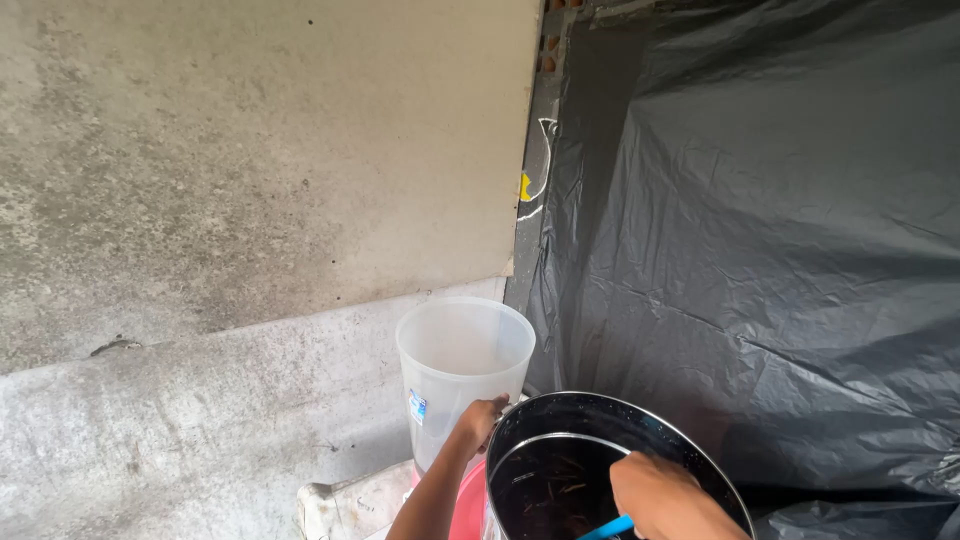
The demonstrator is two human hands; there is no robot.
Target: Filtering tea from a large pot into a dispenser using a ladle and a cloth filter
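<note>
Head view, looking down at a big round dark metal pot (560,415) w/ a shiny rim, low centre-right of the frame. Dark liquid inside, bits of twig-like stuff floating on top. Left hand (482,420) comes up from the bottom edge and sits right on the pot's left rim, fingers curled over it, gripping. Right hand (655,490) is over the pot's right side, closed in a fist round a bright blue handle (605,529) that pokes out toward the lower left; what's on the end of it, can't tell, cut off by the frame edge.

Just behind the left hand: tall translucent white plastic bucket (462,365), upright, small blue label on its side, nothing visible inside. It stands touching or just beside the pot's rim, can't say which. Under the left forearm a red plastic rim (470,505) shows, tucked against the pot.

Backdrop: rough grey concrete wall (250,150) on the left w/ a lower ledge, crinkled black plastic sheeting (780,220) hanging on the right. A pale whitish block (350,505) lies at the foot of the wall, near the bucket.
</note>
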